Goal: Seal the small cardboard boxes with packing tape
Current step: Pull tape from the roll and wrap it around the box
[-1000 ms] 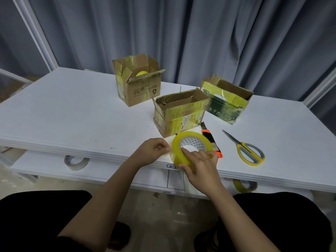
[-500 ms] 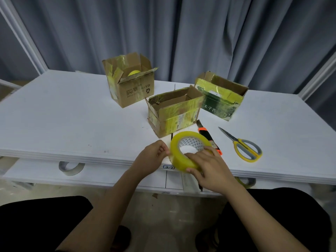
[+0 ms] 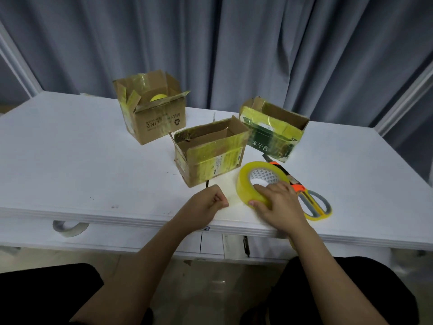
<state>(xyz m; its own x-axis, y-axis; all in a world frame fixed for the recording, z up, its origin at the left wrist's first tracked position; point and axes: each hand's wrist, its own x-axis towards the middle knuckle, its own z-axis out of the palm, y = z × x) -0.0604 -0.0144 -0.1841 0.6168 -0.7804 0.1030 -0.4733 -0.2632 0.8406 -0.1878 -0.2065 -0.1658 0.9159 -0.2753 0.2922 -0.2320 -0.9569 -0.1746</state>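
Note:
Three small open cardboard boxes stand on the white table (image 3: pixel 70 160): a brown one (image 3: pixel 210 158) nearest me, a printed brown one (image 3: pixel 154 123) at the back left, and a green-sided one (image 3: pixel 271 134) at the right. All carry old yellowish tape. My right hand (image 3: pixel 278 207) grips the yellow packing tape roll (image 3: pixel 246 184), fingers in its core and thumb on the outer side. My left hand (image 3: pixel 206 204) sits a short way left of the roll, fingertips pinched together on what looks like the tape's free end; a faint pale strip spans the gap.
Yellow-handled scissors (image 3: pixel 316 207) and an orange utility knife (image 3: pixel 288 177) lie just right of the roll. Another yellow roll (image 3: pixel 158 97) sits inside the back-left box. A white tape roll (image 3: pixel 70 227) rests on the lower shelf. Grey curtains hang behind the table.
My right hand has carried the roll to the right, next to the scissors. My left hand, which was at the roll's edge, now stays apart from it with a short gap between them.

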